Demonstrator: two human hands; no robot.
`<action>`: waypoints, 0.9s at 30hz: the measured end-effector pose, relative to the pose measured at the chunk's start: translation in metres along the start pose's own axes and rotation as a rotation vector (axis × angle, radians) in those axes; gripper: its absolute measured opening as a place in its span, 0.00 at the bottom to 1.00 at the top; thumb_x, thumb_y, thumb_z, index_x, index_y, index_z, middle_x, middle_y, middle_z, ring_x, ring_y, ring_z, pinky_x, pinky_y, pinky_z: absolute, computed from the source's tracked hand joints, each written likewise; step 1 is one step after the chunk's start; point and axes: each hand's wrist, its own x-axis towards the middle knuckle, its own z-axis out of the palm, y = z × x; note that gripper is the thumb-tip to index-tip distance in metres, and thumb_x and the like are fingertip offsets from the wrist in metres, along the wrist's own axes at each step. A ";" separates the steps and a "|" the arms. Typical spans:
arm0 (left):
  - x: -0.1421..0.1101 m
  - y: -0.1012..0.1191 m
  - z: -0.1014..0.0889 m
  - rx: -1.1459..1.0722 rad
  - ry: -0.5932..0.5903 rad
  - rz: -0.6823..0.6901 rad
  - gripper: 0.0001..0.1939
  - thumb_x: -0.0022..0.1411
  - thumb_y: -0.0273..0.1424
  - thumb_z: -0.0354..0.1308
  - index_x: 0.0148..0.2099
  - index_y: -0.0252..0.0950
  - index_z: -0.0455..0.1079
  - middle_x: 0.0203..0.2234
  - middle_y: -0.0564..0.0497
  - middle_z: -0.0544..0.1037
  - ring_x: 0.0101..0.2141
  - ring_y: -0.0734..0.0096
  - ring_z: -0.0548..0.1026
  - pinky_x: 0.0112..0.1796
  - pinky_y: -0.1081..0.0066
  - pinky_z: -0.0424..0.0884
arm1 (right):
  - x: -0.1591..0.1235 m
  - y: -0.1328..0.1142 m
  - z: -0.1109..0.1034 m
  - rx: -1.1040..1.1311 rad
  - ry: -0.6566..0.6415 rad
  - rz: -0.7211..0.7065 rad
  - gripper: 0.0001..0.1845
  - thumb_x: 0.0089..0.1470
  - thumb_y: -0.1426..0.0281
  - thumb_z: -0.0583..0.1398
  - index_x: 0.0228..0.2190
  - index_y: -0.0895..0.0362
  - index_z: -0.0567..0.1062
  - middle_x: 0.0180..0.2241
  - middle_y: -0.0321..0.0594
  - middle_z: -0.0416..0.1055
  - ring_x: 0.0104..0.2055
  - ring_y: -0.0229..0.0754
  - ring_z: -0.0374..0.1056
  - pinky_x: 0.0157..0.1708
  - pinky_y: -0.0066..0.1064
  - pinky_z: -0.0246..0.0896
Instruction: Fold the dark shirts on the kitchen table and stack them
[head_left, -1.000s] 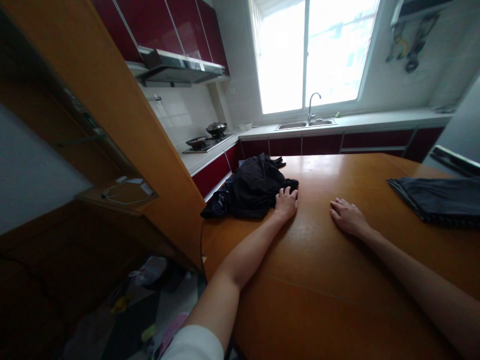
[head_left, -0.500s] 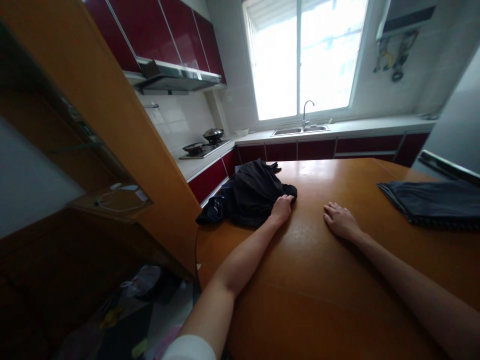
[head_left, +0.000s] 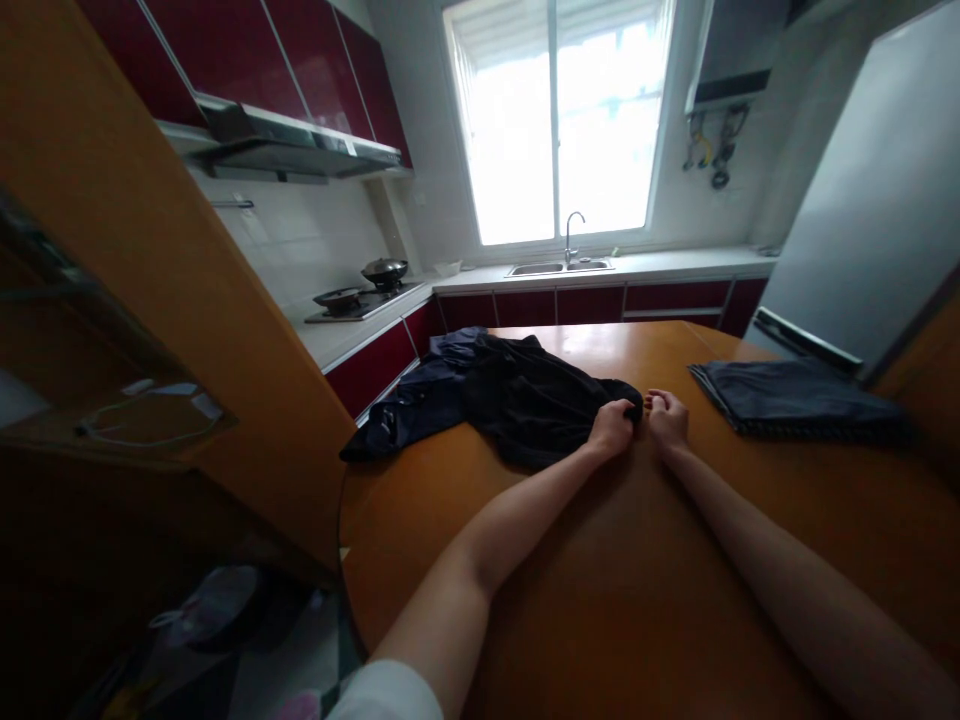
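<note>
From where I stand, the black garment (head_left: 532, 395) lies in the middle of the frame, on the left part of the wooden table (head_left: 600, 600). Its long axis runs mostly left to right, slanting slightly down toward the right, and its narrowed end points at the two hands, right of centre. On the other side it meets navy fabric (head_left: 424, 390), which reaches out to the lower left and tapers to a corner; I can't tell whether that is a separate piece or part of the same one.

The black cloth looks soft and matte, loosely heaped, with long creases drawn toward the narrow end. The navy stretch has a faint sheen and a small pale mark near its corner.

The left hand (head_left: 611, 428) is closed on the narrow end. The right hand (head_left: 667, 418) is just beside it, fingers curled inward; I can't make out whether they have hold of the cloth.

The navy corner sits close to the table's curved left rim, and the heap's top nears the far edge. Over to the right, a strip of bare wood separates the right hand from a folded grey cloth (head_left: 802, 395). More wood spreads between the forearms, toward the bottom of the frame.
</note>
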 end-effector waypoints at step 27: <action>-0.111 -0.082 -0.237 0.651 0.013 -0.013 0.22 0.63 0.37 0.60 0.59 0.43 0.68 0.55 0.46 0.72 0.56 0.54 0.68 0.57 0.58 0.64 | -0.048 -0.024 0.031 -0.493 -0.502 -0.369 0.17 0.62 0.66 0.53 0.42 0.58 0.79 0.47 0.49 0.76 0.49 0.47 0.71 0.52 0.34 0.63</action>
